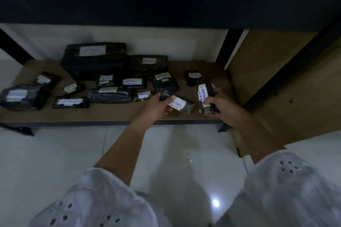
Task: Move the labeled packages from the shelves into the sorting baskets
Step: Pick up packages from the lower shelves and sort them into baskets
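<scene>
Our left hand (156, 106) curls its fingers round a flat labeled package (180, 103); our right hand (224, 106) pinches a second package (203, 96), both at the right end of the shelf (110, 114).

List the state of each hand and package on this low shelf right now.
left hand: grips a small package near the shelf's front edge
right hand: grips a second small package
left-hand package: held, label facing up
right-hand package: held, label facing up
largest package: resting at the back of the shelf, untouched
long package: lying flat, label up, untouched
shelf: many labeled packages on it
</scene>
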Action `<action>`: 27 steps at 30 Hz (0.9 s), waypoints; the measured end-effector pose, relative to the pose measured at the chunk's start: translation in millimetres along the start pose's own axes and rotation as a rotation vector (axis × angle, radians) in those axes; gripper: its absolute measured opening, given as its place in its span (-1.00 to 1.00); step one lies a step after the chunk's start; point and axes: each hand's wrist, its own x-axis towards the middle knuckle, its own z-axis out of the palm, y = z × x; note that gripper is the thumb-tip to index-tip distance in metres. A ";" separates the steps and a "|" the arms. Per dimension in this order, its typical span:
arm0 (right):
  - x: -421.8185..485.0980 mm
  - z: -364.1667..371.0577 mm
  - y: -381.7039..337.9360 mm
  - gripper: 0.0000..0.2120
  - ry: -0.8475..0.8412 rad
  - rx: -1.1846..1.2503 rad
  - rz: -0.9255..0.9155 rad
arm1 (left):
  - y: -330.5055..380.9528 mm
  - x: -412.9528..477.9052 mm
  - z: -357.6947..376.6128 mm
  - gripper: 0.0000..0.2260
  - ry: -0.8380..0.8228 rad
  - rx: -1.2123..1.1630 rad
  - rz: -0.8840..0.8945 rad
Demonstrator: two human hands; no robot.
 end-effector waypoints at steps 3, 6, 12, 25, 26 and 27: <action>-47.5 14.3 -28.9 -0.63 0.015 -0.074 -0.090 | 26.9 -50.0 -7.6 -0.83 -0.033 -0.095 -0.108; -99.3 25.2 -60.4 -0.66 -0.009 -0.080 -0.131 | 59.2 -99.0 -18.8 -0.88 -0.001 -0.132 -0.155; -190.8 32.0 -139.6 -0.75 -0.047 -0.088 -0.091 | 130.8 -200.0 -42.5 -0.88 0.044 -0.252 -0.240; -380.8 -24.6 -332.9 -0.74 -0.021 0.222 -0.038 | 344.5 -394.8 10.4 -0.81 0.173 -0.473 -0.230; -391.6 -31.3 -340.7 -0.73 -0.008 0.250 -0.037 | 356.5 -404.9 17.5 -0.81 0.169 -0.493 -0.212; -401.5 -38.4 -346.5 -0.72 0.003 0.274 -0.038 | 366.6 -414.3 24.8 -0.80 0.162 -0.510 -0.196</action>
